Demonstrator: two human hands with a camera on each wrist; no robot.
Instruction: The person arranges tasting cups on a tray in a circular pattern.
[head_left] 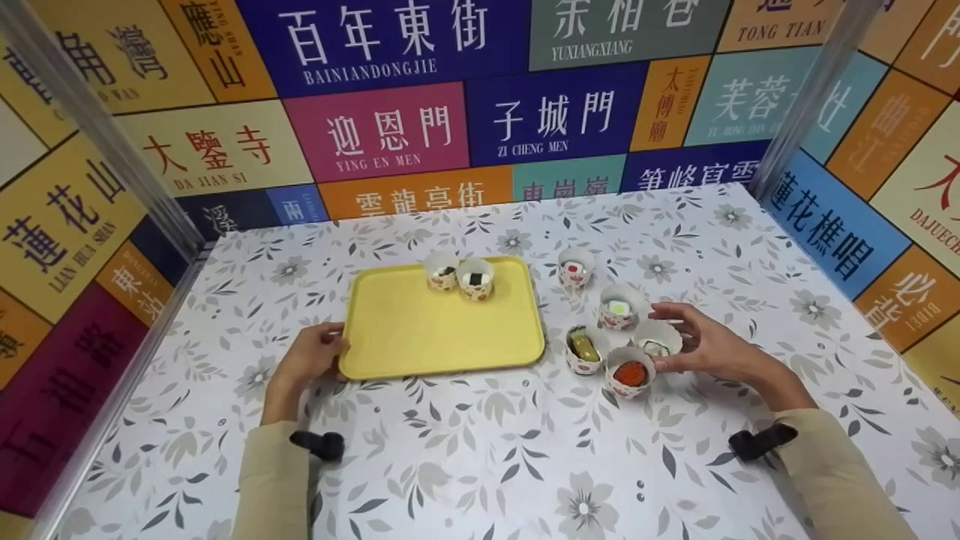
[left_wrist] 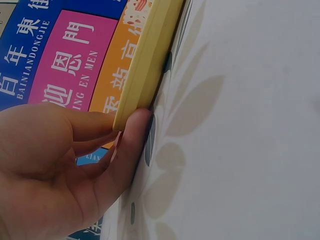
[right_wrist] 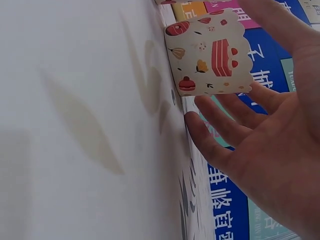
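My left hand (head_left: 311,358) pinches the left edge of a yellow tray (head_left: 442,337); in the left wrist view, thumb and fingers lie on either side of its rim (left_wrist: 150,65). Two printed paper cups stand at the tray's back: the right cup (head_left: 476,281) holds a white piece with a black band, the left cup (head_left: 442,274) a white and dark piece. At right, my right hand (head_left: 709,345) has thumb and fingers about a paper cup (head_left: 658,341) with a whitish filling. Its printed side (right_wrist: 210,55) shows in the right wrist view.
Close by stand cups with a red filling (head_left: 628,375), a yellow-green filling (head_left: 583,349) and a white and green one (head_left: 619,309). Further back is a cup with a red-topped white piece (head_left: 575,268). A flowered cloth (head_left: 450,465) covers the table; lettered panels (head_left: 375,127) stand behind.
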